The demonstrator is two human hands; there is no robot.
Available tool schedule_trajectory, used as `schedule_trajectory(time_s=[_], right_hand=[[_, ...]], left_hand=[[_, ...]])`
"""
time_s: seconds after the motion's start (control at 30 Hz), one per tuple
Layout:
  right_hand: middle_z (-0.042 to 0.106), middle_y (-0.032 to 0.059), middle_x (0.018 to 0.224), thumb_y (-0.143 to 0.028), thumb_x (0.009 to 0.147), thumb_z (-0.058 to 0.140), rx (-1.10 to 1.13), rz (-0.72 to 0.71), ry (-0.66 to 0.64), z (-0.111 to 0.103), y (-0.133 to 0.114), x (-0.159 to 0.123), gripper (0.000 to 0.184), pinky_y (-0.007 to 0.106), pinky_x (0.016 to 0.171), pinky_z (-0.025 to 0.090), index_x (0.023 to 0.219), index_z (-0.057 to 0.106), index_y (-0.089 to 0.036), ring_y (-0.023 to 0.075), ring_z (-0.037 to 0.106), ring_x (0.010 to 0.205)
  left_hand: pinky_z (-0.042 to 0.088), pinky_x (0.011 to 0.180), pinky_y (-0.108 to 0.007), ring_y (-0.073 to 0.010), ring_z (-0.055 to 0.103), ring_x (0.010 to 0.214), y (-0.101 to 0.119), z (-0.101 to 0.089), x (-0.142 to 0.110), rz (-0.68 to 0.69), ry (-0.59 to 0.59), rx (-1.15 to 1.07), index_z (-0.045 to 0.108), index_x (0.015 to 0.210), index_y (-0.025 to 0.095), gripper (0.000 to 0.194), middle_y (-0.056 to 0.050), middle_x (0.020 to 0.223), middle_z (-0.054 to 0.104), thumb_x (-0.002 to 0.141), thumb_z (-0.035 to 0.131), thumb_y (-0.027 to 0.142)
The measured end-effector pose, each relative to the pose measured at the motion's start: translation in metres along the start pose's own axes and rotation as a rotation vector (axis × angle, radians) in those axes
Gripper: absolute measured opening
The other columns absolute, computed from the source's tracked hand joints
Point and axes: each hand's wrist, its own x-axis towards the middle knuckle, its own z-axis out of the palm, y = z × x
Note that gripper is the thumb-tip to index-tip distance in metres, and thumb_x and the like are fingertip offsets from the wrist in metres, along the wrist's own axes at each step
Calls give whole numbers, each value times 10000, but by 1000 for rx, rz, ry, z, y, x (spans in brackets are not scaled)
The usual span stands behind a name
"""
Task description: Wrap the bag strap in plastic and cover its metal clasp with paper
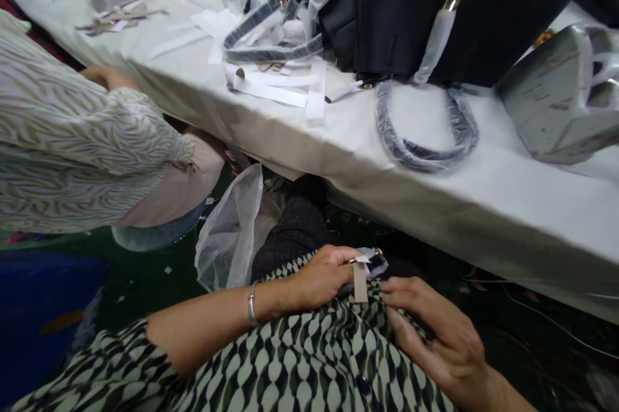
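Since you've got the head cam feed, what's in the hands rn?

Short black strap end w/ gold-tone buckle (373, 262), seems wrapped in clear film, narrow beige paper tag (360, 283) hanging off it. Sits at lap height, just above the black-and-pale-green patterned shirt (309, 360), below the table edge.

Hand state?

Left hand (316, 276) closed over the strap end, fingers curled on top, silver bangle (251, 304) on the wrist. Right hand (435, 341) half curled, fingertips (394, 286) just beside it; can't tell if they're touching.

Handling?

Est. light and soft, a bit slippery if that's film. Buckle looks like the only stiff part, so take it by the buckle or strap body. Tag looks flimsy, wouldn't pull on it.

Around it?

White-clothed table (507, 218) ahead w/ black structured handbag (411, 19), plastic-wrapped dark strap coil (425, 138), white paper strips (275, 88). Co-worker's zebra-print sleeve (72, 160) to the left, clear plastic bag (227, 231) below the table edge.
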Motion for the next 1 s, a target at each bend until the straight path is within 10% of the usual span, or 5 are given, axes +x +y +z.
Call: schedule_trajectory(time_s=[0.13, 0.23, 0.57, 1.0], right_hand=[[709, 105, 906, -474, 899, 530, 620, 744, 76, 12, 4, 3, 352, 300, 655, 565, 1001, 672, -169, 192, 677, 774], [673, 83, 831, -597, 863, 524, 1057, 958, 38, 25, 2, 13, 491, 276, 575, 539, 1023, 648, -150, 159, 634, 677], [611, 19, 759, -601, 703, 712, 968, 948, 15, 43, 2, 31, 551, 210, 495, 497, 981, 632, -132, 100, 536, 595], [593, -5, 623, -596, 627, 735, 876, 921, -155, 46, 31, 28, 503, 228, 497, 423, 775, 592, -137, 99, 494, 510]], left_hand=[[386, 851, -304, -175, 543, 878, 13, -1, -3, 230, 158, 443, 634, 965, 153, 311, -54, 941, 642, 964, 365, 309], [339, 864, -370, -212, 543, 907, 11, 0, -5, 365, 195, 824, 600, 1048, 156, 278, -81, 958, 651, 951, 355, 248], [322, 870, -508, -284, 577, 923, 0, 0, -3, 410, 161, 1226, 486, 1234, 86, 373, -149, 1030, 669, 927, 304, 193], [441, 897, -403, -250, 581, 1004, -15, 0, 8, 33, 2, 1121, 510, 1146, 137, 299, -127, 1097, 625, 907, 332, 167]])
